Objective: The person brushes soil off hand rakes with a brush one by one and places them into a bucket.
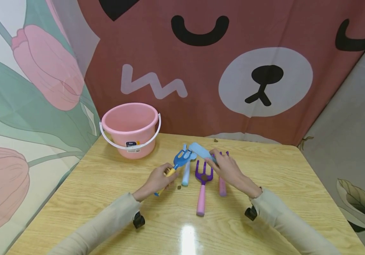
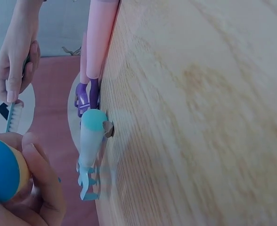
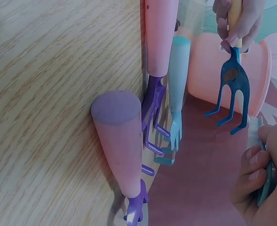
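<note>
My left hand (image 1: 158, 180) grips the yellow handle of a small blue garden rake (image 1: 181, 158), whose bent prongs point up and away. A brown clump sticks to the rake's head in the right wrist view. My right hand (image 1: 228, 167) holds a light blue brush (image 1: 201, 150), its pale bristles (image 2: 15, 117) visible in the left wrist view. The brush's end is close to the rake's prongs. Below them on the table lies a light blue rake (image 1: 186, 173). Beside it is a purple fork (image 1: 201, 198) with a pink handle and a brown clump on its head.
A second pink-handled purple tool (image 1: 222, 187) lies partly behind my right hand. At the back left of the wooden table (image 1: 249, 226) stands a pink bucket (image 1: 134, 141) with a white handle. Small brown crumbs (image 1: 179, 187) dot the tabletop. Printed cloth (image 1: 201, 117) hangs behind.
</note>
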Available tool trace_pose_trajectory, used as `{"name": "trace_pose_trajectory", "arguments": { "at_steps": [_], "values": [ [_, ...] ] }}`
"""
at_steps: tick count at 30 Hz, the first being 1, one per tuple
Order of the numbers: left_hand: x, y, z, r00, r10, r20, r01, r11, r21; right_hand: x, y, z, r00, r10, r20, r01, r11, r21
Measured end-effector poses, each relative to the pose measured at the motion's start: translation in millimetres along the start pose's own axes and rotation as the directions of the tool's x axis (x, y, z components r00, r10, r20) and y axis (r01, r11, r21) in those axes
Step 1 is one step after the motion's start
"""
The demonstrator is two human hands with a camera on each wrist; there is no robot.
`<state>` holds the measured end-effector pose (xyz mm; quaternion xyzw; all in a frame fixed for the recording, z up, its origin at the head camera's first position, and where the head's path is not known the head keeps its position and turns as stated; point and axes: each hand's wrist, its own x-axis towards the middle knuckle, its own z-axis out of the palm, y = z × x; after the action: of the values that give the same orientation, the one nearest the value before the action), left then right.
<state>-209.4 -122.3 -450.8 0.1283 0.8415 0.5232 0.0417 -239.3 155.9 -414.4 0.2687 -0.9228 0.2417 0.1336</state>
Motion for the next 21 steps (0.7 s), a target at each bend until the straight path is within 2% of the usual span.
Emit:
{"name": "trace_pose_trajectory", "arguments": {
  "at_steps": [5,12,21],
  "values": [
    [0.1,0.3,-1.3,0.999,-0.001,-0.038,0.001,1.000,0.006,-0.9,-0.7,-0.1,1.000,-0.022,-0.006,0.022,1.000,0.006],
    [1.7,-0.5,-2.9,1.000,0.005,-0.005,-0.005,1.000,0.004,-1.1,-1.3,0.3,1.000,-0.028,-0.005,0.028,1.000,0.003],
    [2.1,-0.8,1.7,0.999,0.015,-0.030,-0.014,1.000,0.019,-1.8,-0.5,1.8,1.000,-0.030,-0.001,0.030,0.999,0.025]
  ]
}}
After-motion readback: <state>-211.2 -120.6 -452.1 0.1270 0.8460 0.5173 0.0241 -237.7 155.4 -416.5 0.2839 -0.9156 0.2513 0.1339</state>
